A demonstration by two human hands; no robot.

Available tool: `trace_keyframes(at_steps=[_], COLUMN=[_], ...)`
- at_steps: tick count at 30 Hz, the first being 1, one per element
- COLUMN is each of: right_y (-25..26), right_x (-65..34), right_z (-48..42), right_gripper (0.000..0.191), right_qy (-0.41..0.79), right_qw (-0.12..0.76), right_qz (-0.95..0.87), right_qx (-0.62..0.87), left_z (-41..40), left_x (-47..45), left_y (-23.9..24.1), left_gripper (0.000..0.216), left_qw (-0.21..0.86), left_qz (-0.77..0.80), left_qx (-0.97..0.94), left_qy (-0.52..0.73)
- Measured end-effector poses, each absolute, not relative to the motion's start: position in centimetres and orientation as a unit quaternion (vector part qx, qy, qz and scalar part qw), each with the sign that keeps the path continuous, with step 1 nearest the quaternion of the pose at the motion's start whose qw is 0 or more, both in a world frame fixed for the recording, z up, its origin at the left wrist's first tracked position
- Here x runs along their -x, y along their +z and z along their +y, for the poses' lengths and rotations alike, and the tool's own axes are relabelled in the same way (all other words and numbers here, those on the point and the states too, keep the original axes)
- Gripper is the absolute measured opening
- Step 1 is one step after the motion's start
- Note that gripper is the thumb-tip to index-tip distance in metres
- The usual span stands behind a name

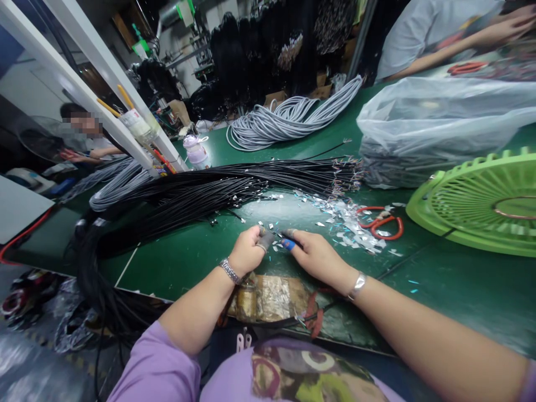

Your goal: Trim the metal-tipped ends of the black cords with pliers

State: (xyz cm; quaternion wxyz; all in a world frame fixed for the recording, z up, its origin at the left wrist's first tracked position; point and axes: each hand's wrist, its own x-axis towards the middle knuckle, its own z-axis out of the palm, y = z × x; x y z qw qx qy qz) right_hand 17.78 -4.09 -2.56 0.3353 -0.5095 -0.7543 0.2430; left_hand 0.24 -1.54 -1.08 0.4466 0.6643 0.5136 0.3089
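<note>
— Foil scraps point(349, 226) are what we read first: a heap of small silver bits lies strewn on the green table point(188, 262), just beyond our hands and beside the red-handled scissors point(383, 221). To us that suggests a good many cable ends have already been stripped of their wrap.

— And what are we holding at this moment?

— Our left hand point(247, 251) is closed, its fingertips pinched on the end of a thin black cable point(272, 233). Our right hand point(314, 257) is pinched together too, on a small blue-tipped piece point(288, 243) at that same end; whether it is a tool or a finger cap, we cannot tell. The two hands nearly touch, low over the table near its front edge.

— How much do we reckon is left?

— Plenty, by our judgement. The big bundle of black cables point(218, 190) runs across the table behind our hands, its far ends point(347, 170) fanned out with coloured wires showing. Which of them are finished, we cannot make out from here. Grey cable coils point(288, 117) lie farther back, well apart, and more sit under the clear plastic bag point(439, 123) on the right.

— Anything else near us?

— A green fan grille point(481, 204) to the right, and a wad of brown tape point(268, 298) at the table edge under our wrists.
</note>
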Motion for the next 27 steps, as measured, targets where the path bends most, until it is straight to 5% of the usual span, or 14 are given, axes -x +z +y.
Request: trace_keyframes(at_steps=[7,18,27], right_y=[-2.4,-2.1,-2.6], right_x=[-17.8,-17.8,-17.7], right_z=[-4.0,-4.1,-4.1], right_gripper=[0.028,0.026,0.027], right_qy=[0.25,0.263,0.255], right_qw=[0.335,0.367,0.349], right_qz=[-0.751,-0.742,-0.753], right_qx=[0.512,0.496,0.496], left_z=[-1.8,-1.5,-1.1], left_x=[0.0,-0.4,0.0], left_y=[-1.2,-0.1,0.2], left_gripper=[0.025,0.056,0.048], left_qw=[0.359,0.65,0.643], left_qz=[0.521,0.476,0.493], left_qx=[-0.716,-0.517,-0.472], left_qy=[0.295,0.289,0.347])
